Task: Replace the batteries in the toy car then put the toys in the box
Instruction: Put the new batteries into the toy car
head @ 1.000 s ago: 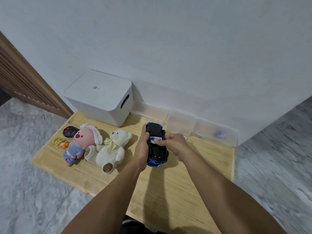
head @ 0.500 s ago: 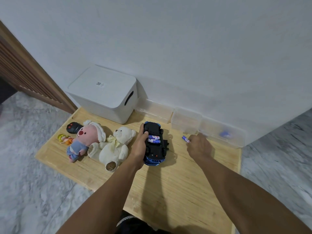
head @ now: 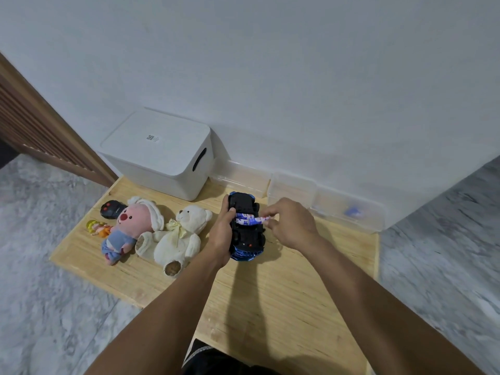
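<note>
The blue toy car (head: pixel 247 239) lies upside down on the wooden board (head: pixel 284 293), its black underside up and the battery bay open. My left hand (head: pixel 223 234) grips the car's left side. My right hand (head: pixel 290 224) pinches a blue-and-white battery (head: pixel 259 219) at the bay's right edge; two more batteries (head: pixel 244 218) sit inside. The white lidded box (head: pixel 159 152) stands shut at the back left. A pink plush (head: pixel 130 228), a white teddy bear (head: pixel 178 236), a small doll figure (head: pixel 97 227) and a black remote (head: pixel 111 208) lie left of the car.
Clear plastic bins (head: pixel 349 212) line the wall behind the car, the right one holding something blue. A wooden door frame (head: pixel 40 136) rises at the left. Grey marbled floor (head: pixel 446 239) surrounds the board.
My right hand went right to a loose battery near the bins, picked it up, and has come back to the car's bay with it. My left hand has kept hold of the car.
</note>
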Available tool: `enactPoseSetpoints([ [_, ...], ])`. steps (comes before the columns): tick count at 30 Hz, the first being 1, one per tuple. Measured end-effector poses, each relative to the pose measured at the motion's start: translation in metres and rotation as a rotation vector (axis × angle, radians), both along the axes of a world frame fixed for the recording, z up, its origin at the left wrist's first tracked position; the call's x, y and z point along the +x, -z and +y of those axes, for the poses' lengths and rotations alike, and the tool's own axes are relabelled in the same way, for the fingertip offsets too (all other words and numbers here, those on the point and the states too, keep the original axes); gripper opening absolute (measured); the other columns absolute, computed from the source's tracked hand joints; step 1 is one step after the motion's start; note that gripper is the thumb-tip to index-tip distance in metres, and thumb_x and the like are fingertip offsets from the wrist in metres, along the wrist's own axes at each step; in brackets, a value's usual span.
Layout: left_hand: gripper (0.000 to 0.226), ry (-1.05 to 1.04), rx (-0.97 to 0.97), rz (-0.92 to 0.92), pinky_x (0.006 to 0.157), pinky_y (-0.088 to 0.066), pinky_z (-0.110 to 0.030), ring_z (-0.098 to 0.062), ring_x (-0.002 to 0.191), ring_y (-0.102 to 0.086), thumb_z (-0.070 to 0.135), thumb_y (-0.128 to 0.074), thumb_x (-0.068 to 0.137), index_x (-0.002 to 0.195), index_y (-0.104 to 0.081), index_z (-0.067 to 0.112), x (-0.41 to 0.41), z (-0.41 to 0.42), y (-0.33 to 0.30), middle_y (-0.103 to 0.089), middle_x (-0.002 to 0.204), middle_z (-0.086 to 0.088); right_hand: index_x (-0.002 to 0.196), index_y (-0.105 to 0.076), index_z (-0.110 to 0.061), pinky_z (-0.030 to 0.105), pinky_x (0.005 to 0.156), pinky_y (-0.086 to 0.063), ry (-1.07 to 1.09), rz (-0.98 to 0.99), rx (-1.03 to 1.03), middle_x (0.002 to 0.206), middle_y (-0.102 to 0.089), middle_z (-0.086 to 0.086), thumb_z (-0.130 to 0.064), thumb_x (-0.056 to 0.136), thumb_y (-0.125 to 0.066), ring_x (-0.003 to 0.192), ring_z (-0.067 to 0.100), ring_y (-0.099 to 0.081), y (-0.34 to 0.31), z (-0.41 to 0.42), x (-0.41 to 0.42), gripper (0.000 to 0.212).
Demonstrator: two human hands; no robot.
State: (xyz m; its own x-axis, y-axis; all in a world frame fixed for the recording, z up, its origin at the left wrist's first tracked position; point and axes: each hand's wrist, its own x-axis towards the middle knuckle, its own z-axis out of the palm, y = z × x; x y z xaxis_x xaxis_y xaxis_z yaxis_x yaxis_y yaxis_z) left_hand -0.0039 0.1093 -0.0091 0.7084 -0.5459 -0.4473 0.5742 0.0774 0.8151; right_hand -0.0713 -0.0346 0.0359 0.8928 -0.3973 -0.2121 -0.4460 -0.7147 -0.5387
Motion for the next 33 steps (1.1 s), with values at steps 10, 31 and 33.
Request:
enactPoseSetpoints([
  [10,0.039,-0.059,0.015,0.008,0.065,-0.058,-0.034,-0.019,0.079,-0.071,0.021,-0.032,0.105,0.118,-0.049,0.053,-0.002,-0.005,-0.007,-0.074,0.094,0.003,0.092,-0.077,-0.031,0.029,0.079,-0.051,0.182,-0.077,0.107,0.095,-0.075,-0.008,-0.022,0.083,-0.07,0.094,0.019,-0.066,0.008,0.021,-0.004,0.015],
  [31,0.039,-0.171,0.114,-0.07,0.07,-0.057,-0.044,-0.03,0.088,-0.067,0.017,-0.036,0.102,0.128,-0.052,0.041,-0.007,0.024,-0.006,-0.067,0.115,-0.015,0.084,-0.062,-0.013,0.029,0.066,-0.043,0.462,0.074,0.667,0.093,-0.064,0.001,-0.024,0.081,-0.077,0.089,0.018,-0.058,0.039,0.005,0.007,0.019],
  [33,0.045,-0.194,0.128,-0.078,0.066,-0.057,-0.041,-0.032,0.085,-0.068,0.01,-0.046,0.097,0.131,-0.051,0.039,-0.002,0.035,-0.002,-0.067,0.114,-0.016,0.081,-0.068,-0.012,0.031,0.075,-0.05,0.482,0.058,0.477,0.091,-0.067,0.001,-0.015,0.086,-0.066,0.095,0.022,-0.063,0.055,-0.001,0.006,0.006],
])
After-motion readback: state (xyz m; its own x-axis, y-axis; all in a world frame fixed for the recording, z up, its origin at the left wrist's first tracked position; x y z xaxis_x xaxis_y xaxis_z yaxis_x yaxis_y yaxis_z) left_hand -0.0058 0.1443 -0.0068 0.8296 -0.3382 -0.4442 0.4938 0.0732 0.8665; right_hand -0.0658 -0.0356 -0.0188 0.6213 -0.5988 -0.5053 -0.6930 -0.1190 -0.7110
